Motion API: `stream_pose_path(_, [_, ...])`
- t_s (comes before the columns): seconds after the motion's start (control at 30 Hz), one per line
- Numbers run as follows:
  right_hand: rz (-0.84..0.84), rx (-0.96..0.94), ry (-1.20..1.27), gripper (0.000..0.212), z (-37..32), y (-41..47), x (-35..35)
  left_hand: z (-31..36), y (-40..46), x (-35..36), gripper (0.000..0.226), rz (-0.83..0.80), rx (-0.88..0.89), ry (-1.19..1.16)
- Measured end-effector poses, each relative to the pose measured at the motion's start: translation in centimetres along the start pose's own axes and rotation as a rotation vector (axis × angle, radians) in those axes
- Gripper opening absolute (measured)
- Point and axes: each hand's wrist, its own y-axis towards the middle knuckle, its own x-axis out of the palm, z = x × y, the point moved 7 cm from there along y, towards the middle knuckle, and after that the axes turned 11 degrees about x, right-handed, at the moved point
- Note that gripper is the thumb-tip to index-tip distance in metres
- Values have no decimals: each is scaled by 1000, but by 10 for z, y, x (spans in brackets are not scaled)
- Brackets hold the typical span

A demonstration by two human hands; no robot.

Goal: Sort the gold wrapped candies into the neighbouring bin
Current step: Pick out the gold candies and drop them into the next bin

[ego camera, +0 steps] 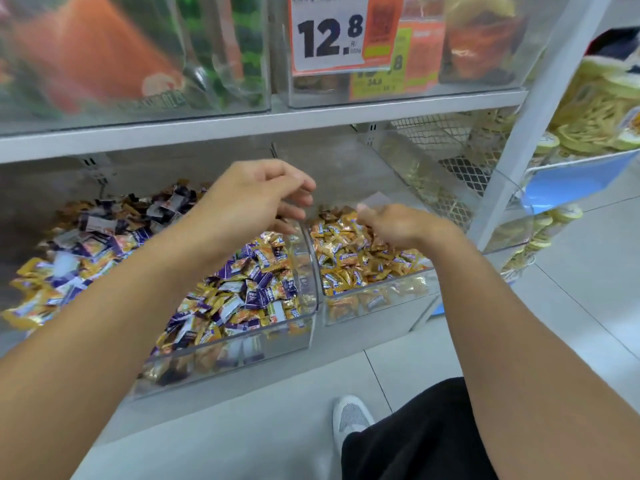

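Here, the small gold foil-wrapped candies lie heaped in the clear plastic bin on the right, each a crinkled little pillow with a pale label band across it, shiny and orange-gold where the light hits. More of the same gold pieces are scattered through the larger clear plastic bin on the left, mixed in among purple-and-white wrapped candies and some darker ones toward the back. The two bins sit side by side, their curved transparent walls touching or nearly so at the middle. My right hand is low over the gold heap in the right bin, fingers curled downward into the wrappers; it is blurred, and I cannot tell whether it grips a candy. My left hand hovers above the divide between the bins, fingers loosely bent and apart, nothing visible between them. Both bins rest on a grey shelf, with a white shelf edge above carrying clear containers and a white-and-orange price tag reading 12.8. To the right stands a white upright post with a rack of yellow packaged snacks beyond it. Below, over pale floor tiles, I see my black trouser leg and a white mesh shoe.
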Motion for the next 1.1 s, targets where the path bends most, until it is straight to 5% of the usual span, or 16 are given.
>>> stream_pose_path(0.17, [426, -311, 180, 44, -33, -52, -33, -33, -47, -78, 13, 20, 108, 523])
stream_pose_path(0.27, [225, -676, 310, 14, -91, -120, 12, -56, -72, -103, 9, -126, 109, 712])
stream_pose_path(0.33, [-35, -769, 85, 5, -129, -137, 62, -72, -82, -106, 10, -258, 94, 771])
stream_pose_path(0.43, [-171, -677, -487, 21, -154, -109, 125, -97, -91, -103, 20, -388, 34, 747])
stream_pose_path(0.53, [-232, -538, -742, 35, -156, -78, 151, -114, -94, -93, 46, -489, 51, 779])
stream_pose_path(0.63, [-213, -494, -727, 44, -159, -65, 156, -121, -87, -92, 56, -479, 70, 842])
stream_pose_path(0.73, [-157, -489, -559, 41, -169, -64, 149, -118, -77, -108, 41, -332, 145, 888])
stream_pose_path(0.83, [-151, -507, -410, 13, -175, -70, 139, -113, -74, -122, 30, -199, 220, 831])
stream_pose_path(0.97, [-306, -492, -561, 45, -169, -72, 167, -111, -78, -126, 25, -136, 236, 701])
stream_pose_path(1.1, [-471, -435, -527, 34, -168, -66, 187, -113, -80, -126, 5, -143, 208, 592])
